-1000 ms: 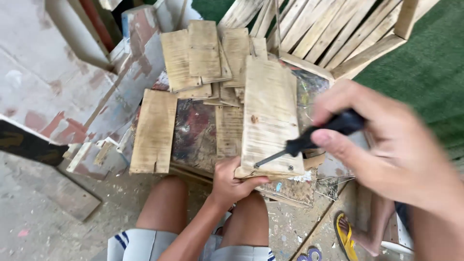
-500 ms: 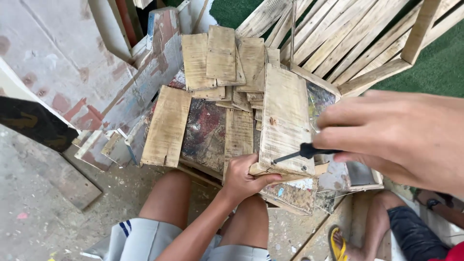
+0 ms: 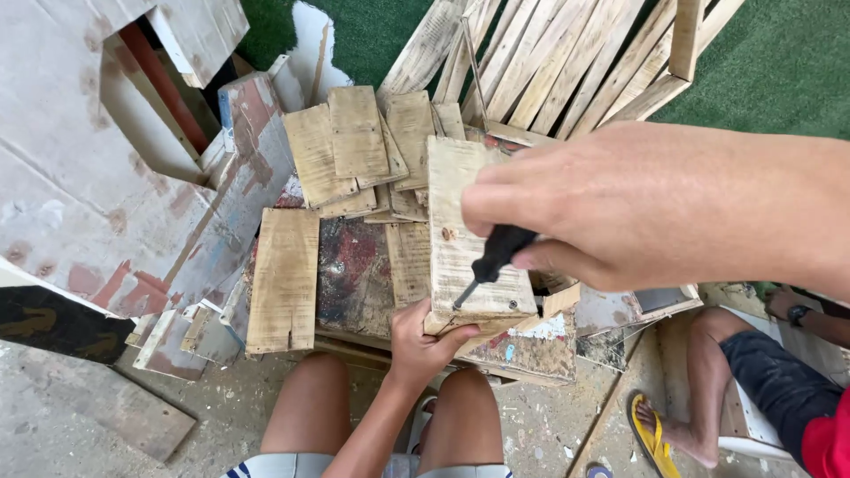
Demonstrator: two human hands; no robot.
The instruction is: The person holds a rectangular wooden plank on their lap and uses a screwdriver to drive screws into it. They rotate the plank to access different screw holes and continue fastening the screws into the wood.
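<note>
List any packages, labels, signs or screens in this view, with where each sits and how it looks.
None can be made out: no package, label, sign or screen.
Left hand: grips the near end of a bare wooden plank on the pile.
Right hand: holds a black-handled tool, its tip on that plank.
Painted board: left side, pale with worn red patches, no writing visible.

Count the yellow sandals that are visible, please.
1: a yellow sandal on the foot of another person seated at lower right. A second one may be hidden.
</note>
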